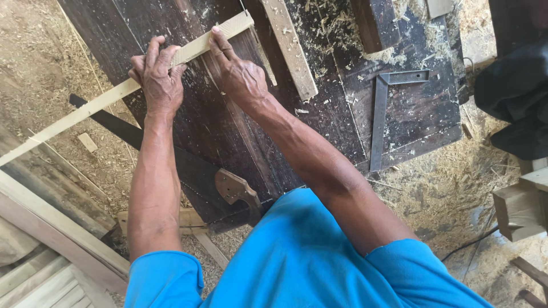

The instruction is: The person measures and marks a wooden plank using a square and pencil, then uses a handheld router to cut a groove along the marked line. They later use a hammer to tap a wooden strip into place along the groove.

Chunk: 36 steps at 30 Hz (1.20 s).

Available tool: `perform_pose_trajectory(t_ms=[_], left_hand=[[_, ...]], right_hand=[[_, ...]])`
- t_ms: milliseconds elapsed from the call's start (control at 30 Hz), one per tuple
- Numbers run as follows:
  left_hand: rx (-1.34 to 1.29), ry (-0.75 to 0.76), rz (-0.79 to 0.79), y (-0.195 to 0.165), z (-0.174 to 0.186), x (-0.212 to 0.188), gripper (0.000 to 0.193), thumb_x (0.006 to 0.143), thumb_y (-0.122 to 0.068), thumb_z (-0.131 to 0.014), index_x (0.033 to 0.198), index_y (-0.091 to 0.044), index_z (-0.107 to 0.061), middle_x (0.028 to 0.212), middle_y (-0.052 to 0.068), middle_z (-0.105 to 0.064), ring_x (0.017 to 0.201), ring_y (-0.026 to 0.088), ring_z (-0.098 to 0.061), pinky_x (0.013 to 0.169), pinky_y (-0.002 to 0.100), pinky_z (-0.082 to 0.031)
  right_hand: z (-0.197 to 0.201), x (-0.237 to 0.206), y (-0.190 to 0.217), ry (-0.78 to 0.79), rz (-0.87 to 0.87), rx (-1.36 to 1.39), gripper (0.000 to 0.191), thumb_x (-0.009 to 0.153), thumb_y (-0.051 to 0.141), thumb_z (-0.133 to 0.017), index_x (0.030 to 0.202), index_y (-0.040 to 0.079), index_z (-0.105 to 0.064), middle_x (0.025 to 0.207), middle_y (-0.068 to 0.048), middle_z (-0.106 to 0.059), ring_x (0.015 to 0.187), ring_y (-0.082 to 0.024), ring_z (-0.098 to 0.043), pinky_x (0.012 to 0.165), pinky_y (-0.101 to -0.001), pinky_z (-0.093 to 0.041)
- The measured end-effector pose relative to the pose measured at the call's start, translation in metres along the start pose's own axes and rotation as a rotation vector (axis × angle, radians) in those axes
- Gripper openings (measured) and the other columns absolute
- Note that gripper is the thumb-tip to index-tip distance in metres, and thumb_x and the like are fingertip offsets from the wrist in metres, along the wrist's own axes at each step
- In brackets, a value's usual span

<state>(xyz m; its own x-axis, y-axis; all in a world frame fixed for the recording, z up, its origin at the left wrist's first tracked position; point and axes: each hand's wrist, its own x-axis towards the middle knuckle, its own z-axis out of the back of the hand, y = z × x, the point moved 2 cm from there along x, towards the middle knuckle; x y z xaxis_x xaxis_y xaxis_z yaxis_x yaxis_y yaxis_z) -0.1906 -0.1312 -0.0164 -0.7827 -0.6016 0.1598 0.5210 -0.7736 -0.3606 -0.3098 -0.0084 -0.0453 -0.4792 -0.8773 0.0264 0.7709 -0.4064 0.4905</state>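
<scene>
A long pale wooden strip (85, 109) lies slantwise across a dark wooden bench top (228, 131), its left end reaching past the bench over the sawdust floor. My left hand (158, 77) grips the strip from above near the bench's left edge. My right hand (237, 71) presses on the strip a little further right, with the index finger stretched toward the strip's right end (240, 23).
A short pale batten (291, 48) lies on the bench beside my right hand. A metal try square (381, 114) rests at the bench's right. A handsaw with a wooden handle (234, 188) lies at the near edge. Timber pieces (522, 205) and sawdust surround the bench.
</scene>
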Motion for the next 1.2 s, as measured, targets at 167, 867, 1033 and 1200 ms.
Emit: perform_pose_trajectory(t_ms=[167, 867, 1033, 1200], left_hand=[[-0.02, 0.007, -0.001, 0.002, -0.001, 0.002, 0.04, 0.094, -0.018, -0.087, 0.131, -0.028, -0.076, 0.154, -0.007, -0.055, 0.118, 0.021, -0.046, 0.107, 0.041, -0.032], [-0.015, 0.476, 0.187, -0.017, 0.074, -0.054, 0.025, 0.107, -0.027, -0.065, 0.132, -0.024, -0.07, 0.101, 0.006, -0.072, 0.091, 0.025, -0.053, 0.09, 0.049, -0.042], [-0.432, 0.587, 0.291, -0.081, 0.121, -0.083, 0.031, 0.102, -0.033, -0.064, 0.128, -0.016, -0.065, 0.102, -0.001, -0.074, 0.085, 0.002, -0.065, 0.071, 0.021, -0.051], [-0.707, 0.038, 0.431, -0.108, 0.244, -0.074, 0.027, 0.104, -0.032, -0.063, 0.121, -0.013, -0.071, 0.099, 0.0, -0.069, 0.08, 0.007, -0.058, 0.064, 0.025, -0.05]], right_hand=[[0.003, 0.003, 0.002, -0.035, -0.004, -0.003, 0.065, 0.098, 0.004, -0.054, 0.16, 0.014, -0.039, 0.17, -0.003, -0.024, 0.071, -0.026, -0.077, 0.06, -0.0377, -0.063], [0.067, -0.198, -0.059, 0.0, -0.078, 0.453, 0.026, 0.098, 0.023, -0.066, 0.12, 0.009, -0.075, 0.1, -0.009, -0.077, 0.079, -0.025, -0.073, 0.066, -0.0358, -0.06], [0.11, -0.189, -0.078, -0.016, -0.412, 0.884, 0.032, 0.101, 0.021, -0.063, 0.127, 0.003, -0.069, 0.099, -0.004, -0.078, 0.077, -0.007, -0.071, 0.065, -0.0253, -0.061], [0.111, -0.183, -0.036, 0.322, -0.127, 0.993, 0.036, 0.107, 0.029, -0.059, 0.129, 0.004, -0.071, 0.104, -0.005, -0.079, 0.07, -0.003, -0.055, 0.062, -0.0241, -0.049]])
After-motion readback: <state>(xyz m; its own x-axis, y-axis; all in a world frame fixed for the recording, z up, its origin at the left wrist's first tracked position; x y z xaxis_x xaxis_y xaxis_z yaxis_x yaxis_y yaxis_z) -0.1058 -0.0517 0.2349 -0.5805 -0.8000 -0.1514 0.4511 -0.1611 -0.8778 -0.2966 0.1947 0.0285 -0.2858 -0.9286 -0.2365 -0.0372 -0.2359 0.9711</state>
